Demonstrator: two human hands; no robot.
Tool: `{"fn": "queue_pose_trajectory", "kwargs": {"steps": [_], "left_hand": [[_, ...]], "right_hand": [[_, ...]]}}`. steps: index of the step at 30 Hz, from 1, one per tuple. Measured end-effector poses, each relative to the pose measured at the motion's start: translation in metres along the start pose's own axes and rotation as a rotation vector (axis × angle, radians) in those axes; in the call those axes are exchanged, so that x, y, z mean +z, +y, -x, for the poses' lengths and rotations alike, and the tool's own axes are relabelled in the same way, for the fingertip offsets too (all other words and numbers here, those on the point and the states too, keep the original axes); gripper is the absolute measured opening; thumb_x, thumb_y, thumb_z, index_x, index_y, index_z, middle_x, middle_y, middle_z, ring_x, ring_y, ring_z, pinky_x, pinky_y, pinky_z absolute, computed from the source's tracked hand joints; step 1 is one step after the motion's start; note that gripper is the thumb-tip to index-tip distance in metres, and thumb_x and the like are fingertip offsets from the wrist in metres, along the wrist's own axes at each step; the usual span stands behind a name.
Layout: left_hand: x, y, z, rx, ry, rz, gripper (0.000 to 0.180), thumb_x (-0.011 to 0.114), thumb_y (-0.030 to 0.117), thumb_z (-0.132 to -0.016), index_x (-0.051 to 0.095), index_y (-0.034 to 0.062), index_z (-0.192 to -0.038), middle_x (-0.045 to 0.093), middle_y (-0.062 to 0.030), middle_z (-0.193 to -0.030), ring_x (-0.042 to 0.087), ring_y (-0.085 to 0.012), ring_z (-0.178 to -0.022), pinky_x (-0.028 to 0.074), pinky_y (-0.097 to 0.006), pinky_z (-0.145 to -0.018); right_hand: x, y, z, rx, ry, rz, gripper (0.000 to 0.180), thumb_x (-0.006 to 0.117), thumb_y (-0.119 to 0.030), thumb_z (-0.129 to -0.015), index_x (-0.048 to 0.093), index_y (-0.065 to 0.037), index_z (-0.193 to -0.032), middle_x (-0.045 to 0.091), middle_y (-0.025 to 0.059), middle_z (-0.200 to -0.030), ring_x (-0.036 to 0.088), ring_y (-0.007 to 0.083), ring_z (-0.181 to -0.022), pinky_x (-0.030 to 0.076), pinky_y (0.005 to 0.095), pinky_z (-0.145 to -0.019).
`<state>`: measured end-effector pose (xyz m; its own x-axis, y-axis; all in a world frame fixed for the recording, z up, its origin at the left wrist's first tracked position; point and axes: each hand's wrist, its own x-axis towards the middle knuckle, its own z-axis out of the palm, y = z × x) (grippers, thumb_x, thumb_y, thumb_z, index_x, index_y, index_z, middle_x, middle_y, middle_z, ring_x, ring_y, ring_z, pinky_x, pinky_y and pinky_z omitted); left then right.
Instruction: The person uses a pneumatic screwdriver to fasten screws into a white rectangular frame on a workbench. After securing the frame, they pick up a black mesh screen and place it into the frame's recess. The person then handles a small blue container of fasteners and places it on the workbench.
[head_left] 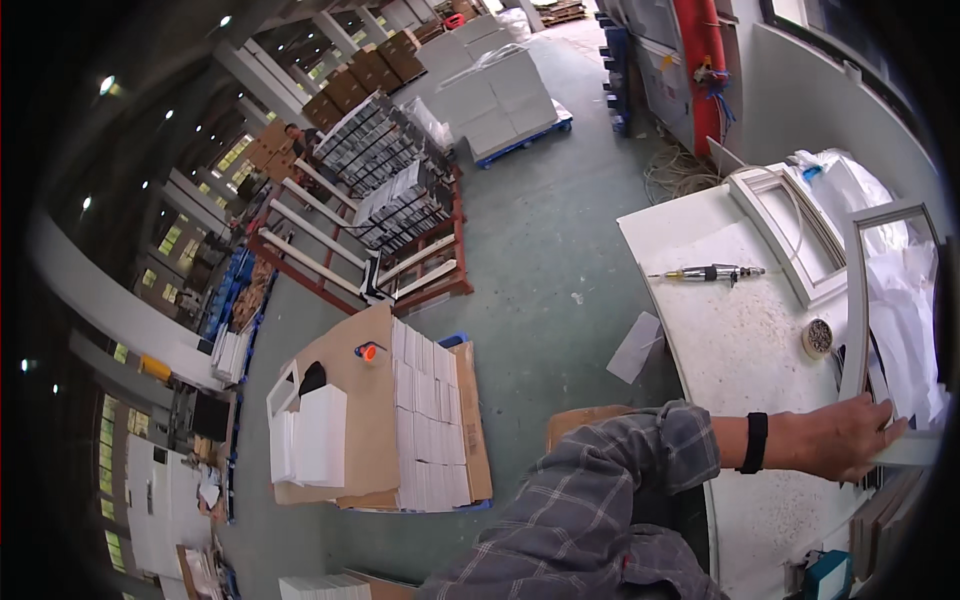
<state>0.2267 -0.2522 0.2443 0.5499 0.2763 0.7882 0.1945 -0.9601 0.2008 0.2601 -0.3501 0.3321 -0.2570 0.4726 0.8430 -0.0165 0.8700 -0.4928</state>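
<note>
My left hand (838,438), a dark band at its wrist, reaches in from the lower edge to the far right. Its fingers close on the lower corner of a pale rectangular frame (855,300), which stands tilted up at the table's right side. Some fingertips are hidden behind the frame. A second pale frame (775,235) lies on the white worktable (690,330), behind the held one. Near it lie a slim air screwdriver (712,273) and a small round tub of screws (817,338). I do not see my right hand.
White plastic wrapping (865,195) bunches up beside the frames. A teal device (828,575) sits low right, near stacked strips (885,520). Left of the table stands a pallet of stacked white panels (430,420). A red rack (455,265) and a distant person (305,150) are farther off.
</note>
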Motion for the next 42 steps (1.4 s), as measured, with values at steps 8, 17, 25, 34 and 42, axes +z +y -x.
{"fn": "queue_pose_trajectory", "kwargs": {"steps": [8, 17, 25, 34, 42], "left_hand": [[-0.04, 0.072, 0.062, -0.139, -0.081, -0.085, 0.072, 0.075, 0.027, -0.083, 0.051, -0.0204, -0.132, 0.056, -0.0167, -0.097, 0.056, -0.027, -0.09, 0.045, -0.038, -0.077], [-0.064, 0.087, 0.1, -0.357, -0.131, -0.092, 0.078, 0.075, 0.022, -0.081, 0.043, -0.0194, -0.139, 0.053, -0.0217, -0.108, 0.056, -0.0302, -0.091, 0.048, -0.039, -0.083], [-0.058, 0.096, 0.122, -0.586, -0.091, 0.039, 0.078, 0.073, 0.009, -0.082, 0.039, -0.0098, -0.149, 0.053, -0.0182, -0.103, 0.056, -0.0331, -0.087, 0.049, -0.04, -0.08], [0.03, 0.112, 0.146, -0.582, -0.339, 0.046, 0.069, 0.073, 0.011, -0.083, 0.047, -0.0099, -0.143, 0.056, -0.0196, -0.1, 0.06, -0.0341, -0.08, 0.051, -0.043, -0.074], [0.098, 0.106, 0.174, -0.584, -0.49, -0.038, 0.065, 0.073, 0.021, -0.087, 0.048, -0.0104, -0.138, 0.057, -0.0202, -0.099, 0.061, -0.036, -0.082, 0.051, -0.043, -0.071]], "right_hand": [[0.051, -0.027, -0.007, -0.114, -0.133, -0.084, 0.07, 0.059, -0.04, -0.101, 0.038, 0.002, -0.152, 0.046, 0.018, -0.151, 0.049, 0.0316, -0.134, 0.04, 0.0466, -0.113], [0.04, -0.03, -0.024, -0.257, -0.105, 0.022, 0.065, 0.056, -0.035, -0.104, 0.037, 0.001, -0.154, 0.043, 0.0176, -0.155, 0.044, 0.0322, -0.141, 0.036, 0.0474, -0.118], [-0.087, 0.02, 0.019, 0.064, 0.379, 0.533, 0.061, 0.054, -0.031, -0.106, 0.035, 0.001, -0.156, 0.04, 0.0172, -0.159, 0.039, 0.0326, -0.147, 0.032, 0.0481, -0.121], [-0.056, 0.032, 0.247, 1.33, 0.506, -0.248, 0.044, 0.062, -0.038, -0.103, 0.058, 0.001, -0.122, 0.066, 0.0085, -0.104, 0.067, 0.0162, -0.091, 0.06, 0.0329, -0.081], [-0.062, 0.076, 0.318, 1.43, 0.665, -0.236, 0.03, 0.061, -0.029, -0.103, 0.058, -0.001, -0.095, 0.059, 0.0041, -0.08, 0.062, 0.0122, -0.07, 0.058, 0.0292, -0.066]]}}
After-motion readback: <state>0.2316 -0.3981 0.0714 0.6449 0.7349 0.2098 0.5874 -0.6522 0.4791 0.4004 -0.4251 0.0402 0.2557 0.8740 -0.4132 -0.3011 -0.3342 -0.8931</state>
